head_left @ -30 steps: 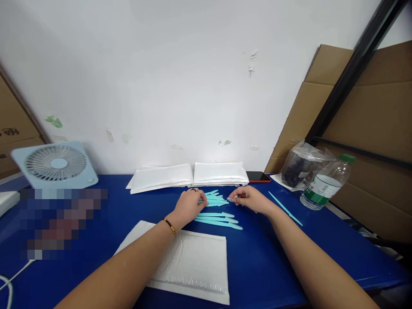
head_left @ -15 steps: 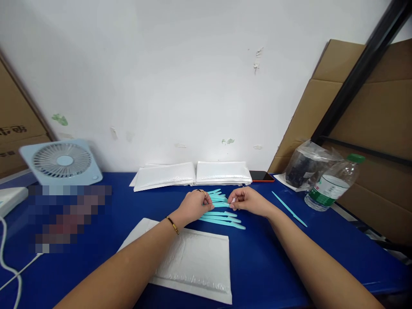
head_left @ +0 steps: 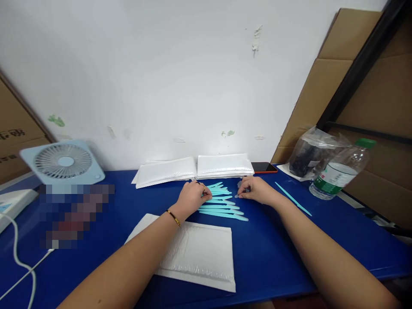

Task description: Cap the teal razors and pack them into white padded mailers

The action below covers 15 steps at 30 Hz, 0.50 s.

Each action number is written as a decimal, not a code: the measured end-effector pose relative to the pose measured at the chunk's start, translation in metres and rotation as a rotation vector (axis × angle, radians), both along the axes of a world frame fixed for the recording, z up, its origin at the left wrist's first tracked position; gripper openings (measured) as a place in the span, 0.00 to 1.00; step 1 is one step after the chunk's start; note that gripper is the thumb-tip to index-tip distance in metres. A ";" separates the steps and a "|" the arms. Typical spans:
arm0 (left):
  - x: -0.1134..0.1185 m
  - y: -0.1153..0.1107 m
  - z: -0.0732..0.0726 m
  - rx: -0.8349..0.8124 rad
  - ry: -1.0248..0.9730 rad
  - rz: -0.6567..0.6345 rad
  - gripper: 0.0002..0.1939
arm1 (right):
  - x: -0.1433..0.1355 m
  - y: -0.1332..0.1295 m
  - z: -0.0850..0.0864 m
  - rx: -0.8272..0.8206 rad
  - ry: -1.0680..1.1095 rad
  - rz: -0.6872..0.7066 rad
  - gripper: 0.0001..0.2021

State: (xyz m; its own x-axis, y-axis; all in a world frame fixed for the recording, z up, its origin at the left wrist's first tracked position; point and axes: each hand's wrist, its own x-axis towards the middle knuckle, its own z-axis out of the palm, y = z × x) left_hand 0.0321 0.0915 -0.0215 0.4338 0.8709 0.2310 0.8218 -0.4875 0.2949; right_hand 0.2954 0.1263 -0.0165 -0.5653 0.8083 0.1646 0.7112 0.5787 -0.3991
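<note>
left hand (head_left: 195, 196) at fanned turquoise sticks (head_left: 219, 207), can't tell its grip, right hand (head_left: 254, 190) pinching small translucent piece (head_left: 237, 196), white padded envelope (head_left: 206, 253) nearer wearer

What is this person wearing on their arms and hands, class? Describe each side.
No sleeves or gloves show on either arm. The left hand has a gold-coloured ring, and a thin dark and gold-coloured bracelet circles that wrist. The right hand and its wrist show no jewellery.
</note>
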 end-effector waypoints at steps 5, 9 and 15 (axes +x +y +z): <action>-0.001 0.001 0.000 -0.003 0.002 -0.009 0.07 | -0.010 -0.006 -0.001 -0.059 0.090 0.060 0.07; 0.001 0.002 -0.004 -0.034 -0.022 -0.028 0.07 | -0.027 -0.014 -0.006 -0.058 0.112 0.067 0.07; 0.004 -0.001 -0.003 -0.023 0.009 -0.027 0.08 | -0.024 -0.015 0.001 -0.046 0.134 0.080 0.08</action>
